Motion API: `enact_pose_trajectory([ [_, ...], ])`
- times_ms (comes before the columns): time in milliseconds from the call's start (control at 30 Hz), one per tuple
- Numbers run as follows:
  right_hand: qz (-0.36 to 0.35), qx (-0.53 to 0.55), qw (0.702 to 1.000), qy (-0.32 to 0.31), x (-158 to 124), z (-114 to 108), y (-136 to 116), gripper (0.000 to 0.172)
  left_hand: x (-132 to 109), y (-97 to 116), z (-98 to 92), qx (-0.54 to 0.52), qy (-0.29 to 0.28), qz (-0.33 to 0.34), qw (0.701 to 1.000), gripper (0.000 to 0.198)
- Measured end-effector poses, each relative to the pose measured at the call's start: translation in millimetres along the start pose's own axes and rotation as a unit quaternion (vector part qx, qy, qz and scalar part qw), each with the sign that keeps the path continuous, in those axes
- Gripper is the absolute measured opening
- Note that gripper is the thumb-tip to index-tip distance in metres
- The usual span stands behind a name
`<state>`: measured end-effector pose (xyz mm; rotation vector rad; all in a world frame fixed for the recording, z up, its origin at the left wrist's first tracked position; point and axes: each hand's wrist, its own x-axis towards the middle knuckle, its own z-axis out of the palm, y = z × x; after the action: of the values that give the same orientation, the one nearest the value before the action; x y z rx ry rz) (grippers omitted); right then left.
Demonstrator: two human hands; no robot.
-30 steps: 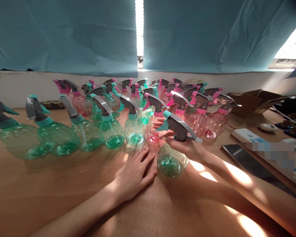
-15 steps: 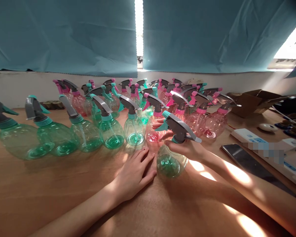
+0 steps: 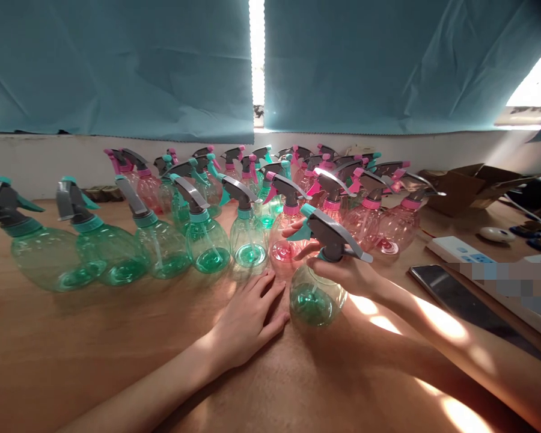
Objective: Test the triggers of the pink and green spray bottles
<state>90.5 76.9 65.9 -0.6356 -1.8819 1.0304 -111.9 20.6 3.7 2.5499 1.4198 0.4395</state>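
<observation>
Clear green plastic made up the rounded spray bottle with the grey-and-teal trigger head, which was near the front edge of the crowd of bottles, its head up and its teal nozzle facing left. The person's right hand gripped this bottle at the neck from its right side, thumb across the front and fingers reaching round behind. Whether the bottle's base met the table was hard to tell from this angle. Just left of the bottle, the person's left hand lay flat and palm down, fingers extended and holding nothing, on the brown wood-grain table.

Farther left of the bottle ran a front row of five similar green bottles with teal collars. Close behind it stood clear pink plastic bottles with pink collars, and past those were more green and pink ones, overlapping one another. Right of the bottle, beyond the right forearm, lay a black flat smartphone and a long white power strip. Behind these, well apart from the bottle, were a white oval mouse and an open brown cardboard box.
</observation>
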Motion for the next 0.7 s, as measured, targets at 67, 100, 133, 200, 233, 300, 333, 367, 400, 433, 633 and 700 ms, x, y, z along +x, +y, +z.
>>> enact_pose_trajectory([
  [67,0.005,-0.005,1.000,0.002,0,0,-1,0.039,0,0,-0.2,0.001,0.000,0.000,1.000,0.049],
  [100,0.007,-0.009,1.000,0.000,0,0,-2,0.038,0,0,-0.3,0.002,-0.001,-0.001,1.000,0.049],
  [133,0.010,-0.012,1.000,-0.002,0,-1,-2,0.038,0,1,-0.4,0.003,-0.003,-0.003,1.000,0.048],
  [200,0.016,-0.014,1.000,-0.002,1,-1,-3,0.038,0,1,-0.5,0.004,-0.005,-0.007,1.000,0.048],
  [233,0.018,-0.013,1.000,0.001,1,-1,-3,0.039,0,1,-0.5,0.004,-0.006,-0.007,1.000,0.047],
  [300,0.019,-0.010,1.000,0.008,1,-2,-2,0.041,0,2,-0.5,0.006,-0.009,-0.007,1.000,0.048],
  [333,0.020,-0.009,1.000,0.010,1,-2,-1,0.042,0,2,-0.5,0.008,-0.011,-0.008,1.000,0.048],
  [367,0.022,-0.008,1.000,0.009,1,-2,0,0.042,0,2,-0.5,0.010,-0.012,-0.008,1.000,0.049],
  [400,0.023,-0.007,1.000,0.009,0,-3,2,0.041,0,2,-0.5,0.011,-0.013,-0.008,1.000,0.049],
  [433,0.023,-0.004,1.000,0.008,-1,-3,4,0.040,0,2,-0.5,0.011,-0.012,-0.007,1.000,0.050],
  [633,0.017,-0.004,1.000,0.023,-5,-4,15,0.028,-1,2,-1.1,0.005,-0.014,-0.007,1.000,0.050],
  [700,0.017,-0.007,1.000,0.025,-6,-5,16,0.027,0,2,-1.2,0.003,-0.012,-0.008,1.000,0.050],
])
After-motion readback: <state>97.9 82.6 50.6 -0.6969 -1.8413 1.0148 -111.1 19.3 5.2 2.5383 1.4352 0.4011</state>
